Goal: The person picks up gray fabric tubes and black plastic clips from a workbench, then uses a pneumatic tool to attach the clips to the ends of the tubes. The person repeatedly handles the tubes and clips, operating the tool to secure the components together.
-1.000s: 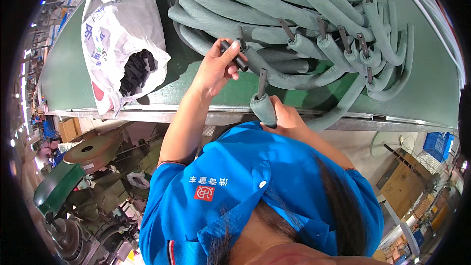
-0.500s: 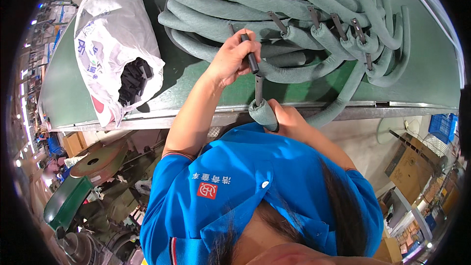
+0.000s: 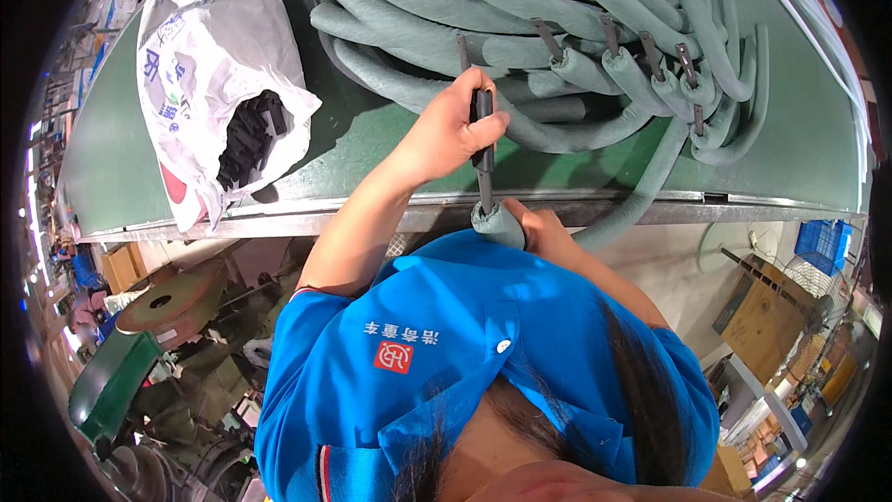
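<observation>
My left hand [image 3: 448, 134] is closed around a short black plastic sleeve [image 3: 482, 113], held upright with the thumb along it. The sleeve's lower end meets a flat dark metal strip [image 3: 486, 195] that sticks out of a grey-green fabric-covered tube [image 3: 497, 224]. Close to my chest, at the table's near edge, my right hand [image 3: 548, 234] grips this tube just behind its open end. The palm and part of the fingers are hidden there. From that hand the tube curves away to the right and up onto the table.
Several more padded tubes [image 3: 437, 19] lie heaped across the green table [image 3: 372, 163], many with metal ends poking out. On the left, a white sack [image 3: 218, 37] lies open toward me, with black plastic pieces [image 3: 249, 139] inside. Machinery [image 3: 177, 302] stands below left, cardboard [image 3: 767, 325] below right.
The black sleeve has turned from slanted to upright and come down onto the metal strip. My left hand moved with it. My right hand still grips the tube.
</observation>
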